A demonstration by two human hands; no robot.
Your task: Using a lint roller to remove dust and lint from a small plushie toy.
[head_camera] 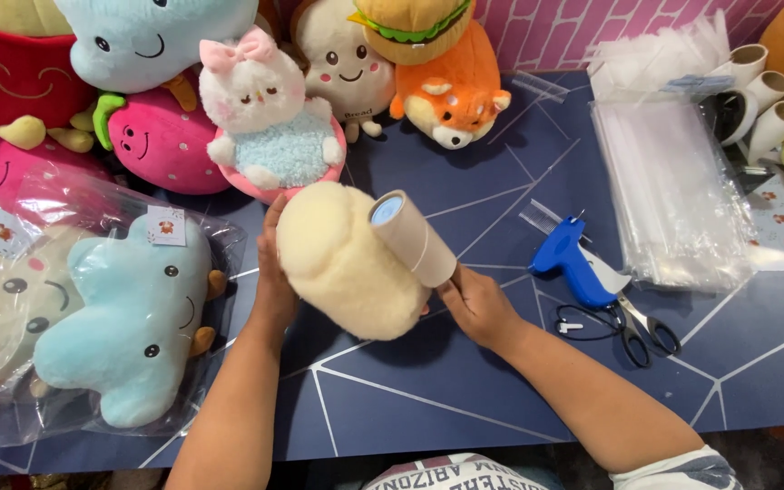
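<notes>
Head view: left hand (274,272) wrapped round the fluffy cream plush toy (347,263) mid-table, fingers clamped on its side. Right hand (478,304) at 4 o'clock of it, gripping a beige cardboard-cored lint roller (410,238) pressed on the fur. Blue plastic tagging gun (573,263) and black-handled scissors (641,331) off at 3 o'clock, on the dark blue table mat (428,390).
</notes>
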